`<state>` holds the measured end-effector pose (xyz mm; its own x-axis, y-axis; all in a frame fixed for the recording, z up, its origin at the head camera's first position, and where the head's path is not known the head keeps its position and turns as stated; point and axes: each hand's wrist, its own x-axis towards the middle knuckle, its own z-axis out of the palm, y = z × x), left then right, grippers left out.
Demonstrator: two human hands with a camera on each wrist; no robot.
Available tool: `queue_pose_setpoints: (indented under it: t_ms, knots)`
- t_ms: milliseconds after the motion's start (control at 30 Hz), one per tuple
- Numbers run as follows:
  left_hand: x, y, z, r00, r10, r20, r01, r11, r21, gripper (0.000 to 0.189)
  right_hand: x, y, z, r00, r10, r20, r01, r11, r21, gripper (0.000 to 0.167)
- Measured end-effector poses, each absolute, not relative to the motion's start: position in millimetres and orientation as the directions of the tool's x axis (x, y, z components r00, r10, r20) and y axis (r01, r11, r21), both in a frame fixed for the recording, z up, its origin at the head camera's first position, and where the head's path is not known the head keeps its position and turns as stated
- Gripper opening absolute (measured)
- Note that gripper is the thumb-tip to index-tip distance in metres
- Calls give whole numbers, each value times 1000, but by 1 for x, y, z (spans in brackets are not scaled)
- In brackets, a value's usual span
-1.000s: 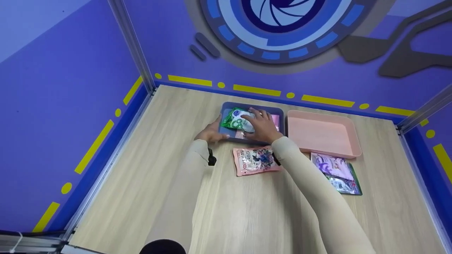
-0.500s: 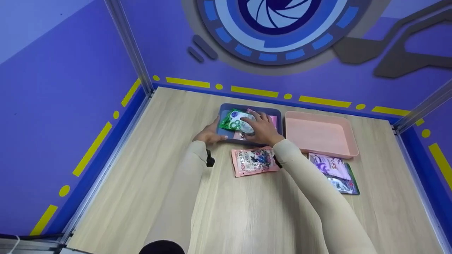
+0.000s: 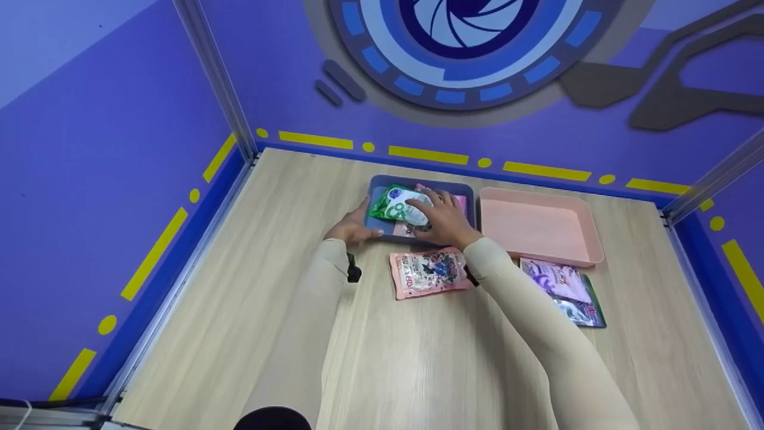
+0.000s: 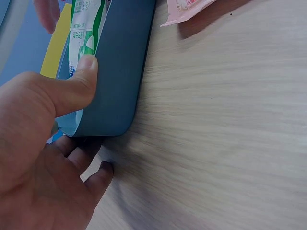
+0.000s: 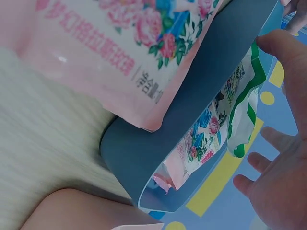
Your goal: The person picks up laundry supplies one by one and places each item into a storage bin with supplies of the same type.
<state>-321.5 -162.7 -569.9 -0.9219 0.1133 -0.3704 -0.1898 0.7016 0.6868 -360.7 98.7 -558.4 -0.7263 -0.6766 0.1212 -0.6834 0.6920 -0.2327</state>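
Left hand [image 3: 351, 229] grips blue tray [image 4: 120, 72] at its 8 o'clock; right hand [image 3: 445, 218], fingers loosely spread, over green bag [image 3: 399, 206] inside. Pink tray [image 3: 537, 230] at 3 o'clock.

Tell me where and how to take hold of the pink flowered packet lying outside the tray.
Likely best: pinch the packet by its thin left end, coming from the left. It lies flat, so its edge suits thumb and fingers; that end is uncovered, while the right sleeve crowds the other end and the tray stands just behind.
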Motion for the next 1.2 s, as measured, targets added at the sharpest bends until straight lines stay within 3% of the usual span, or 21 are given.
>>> queue_pose_setpoints:
  t_ms: [1200]
  knots:
    - [-321,-162,-569,-922,123,-366,-191,680,708,102,-334,109,-560,-701,-699,143,-711,669,-214,79]
